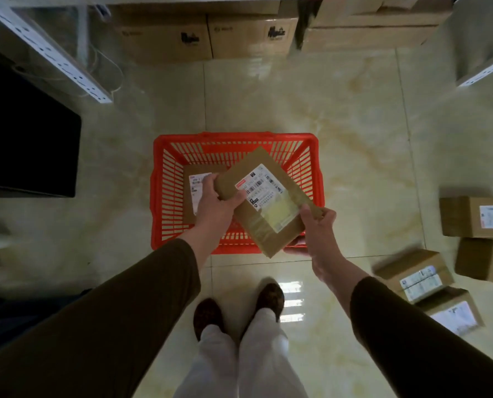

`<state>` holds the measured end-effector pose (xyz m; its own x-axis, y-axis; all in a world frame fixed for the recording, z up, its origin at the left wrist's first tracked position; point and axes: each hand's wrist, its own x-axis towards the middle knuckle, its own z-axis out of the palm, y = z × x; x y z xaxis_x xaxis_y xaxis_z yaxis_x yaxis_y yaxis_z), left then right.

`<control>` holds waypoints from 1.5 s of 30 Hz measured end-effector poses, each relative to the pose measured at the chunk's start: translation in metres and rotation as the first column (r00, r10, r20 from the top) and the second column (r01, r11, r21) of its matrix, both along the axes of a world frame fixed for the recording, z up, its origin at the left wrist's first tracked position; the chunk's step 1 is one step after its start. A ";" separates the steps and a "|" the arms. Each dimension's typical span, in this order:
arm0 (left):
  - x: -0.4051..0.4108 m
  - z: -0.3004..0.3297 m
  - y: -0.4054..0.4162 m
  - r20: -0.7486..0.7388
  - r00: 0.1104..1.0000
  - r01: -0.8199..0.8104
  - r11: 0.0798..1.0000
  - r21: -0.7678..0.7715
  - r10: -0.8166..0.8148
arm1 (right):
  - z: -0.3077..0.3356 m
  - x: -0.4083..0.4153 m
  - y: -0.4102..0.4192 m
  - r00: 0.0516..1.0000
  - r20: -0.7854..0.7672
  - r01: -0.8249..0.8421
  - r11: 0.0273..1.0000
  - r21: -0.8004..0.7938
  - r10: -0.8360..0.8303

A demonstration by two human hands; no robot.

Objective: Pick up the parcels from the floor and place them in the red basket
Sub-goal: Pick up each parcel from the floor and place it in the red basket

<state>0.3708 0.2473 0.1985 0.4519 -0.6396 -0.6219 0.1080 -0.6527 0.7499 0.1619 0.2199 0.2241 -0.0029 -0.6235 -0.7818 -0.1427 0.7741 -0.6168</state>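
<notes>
A red basket [165, 156] stands on the tiled floor in front of my feet. Above it I hold a flat brown parcel [268, 222] with a white label, tilted. My left hand [216, 199] grips its left edge, my right hand [317, 222] grips its right corner. Another labelled parcel [195, 185] lies inside the basket at the left, partly hidden by my left hand. Several brown parcels lie on the floor at the right: one at the far right [475, 216], one behind it [481, 262], one nearer [415, 274] and one closest [452, 314].
Large cardboard boxes [205, 38] line the back under shelving. A white perforated shelf rail [47, 53] and a black panel [27, 133] stand at the left. Another shelf edge [484, 70] is at the right. My shoes [239, 308] stand just behind the basket.
</notes>
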 end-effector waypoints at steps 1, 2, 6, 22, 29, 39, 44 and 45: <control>-0.001 -0.005 -0.004 -0.022 1.000 -0.011 1.000 0.000 0.011 | -0.004 0.000 -0.001 1.000 -0.009 0.008 1.000 -0.001 -0.008; -0.001 -0.011 -0.009 -0.051 0.998 -0.030 1.000 0.002 0.030 | -0.009 0.001 -0.001 1.000 -0.019 0.020 1.000 0.000 -0.020; 0.003 -0.031 -0.028 -0.129 0.991 -0.030 0.998 0.048 0.036 | -0.031 0.000 -0.009 0.999 -0.039 -0.027 1.000 0.009 0.028; 0.027 -0.123 -0.040 -0.223 0.929 0.308 0.951 0.023 -0.295 | -0.114 0.024 -0.026 0.990 -0.018 -0.135 0.987 0.083 0.137; 0.028 -0.160 -0.027 -0.177 0.913 0.381 0.923 0.053 -0.367 | -0.161 0.042 -0.032 0.991 -0.051 -0.113 0.980 0.165 0.123; 0.039 -0.187 -0.029 0.068 0.854 0.486 0.838 0.247 -0.515 | -0.210 0.060 -0.032 0.981 -0.134 -0.106 0.967 0.233 0.140; 0.039 -0.191 -0.024 0.144 0.749 0.589 0.750 0.302 -0.646 | -0.223 0.068 -0.032 0.938 -0.305 -0.115 0.978 0.175 0.165; 0.039 -0.192 -0.024 0.155 0.726 0.606 0.729 0.318 -0.671 | -0.225 0.069 -0.032 0.937 -0.314 -0.101 0.978 0.182 0.155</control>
<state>0.4099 0.2229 0.0060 0.1430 -0.6840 -0.7153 -0.5617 -0.6512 0.5104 0.2314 0.1876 -0.0010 -0.2020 -0.5022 -0.8408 -0.4186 0.8204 -0.3895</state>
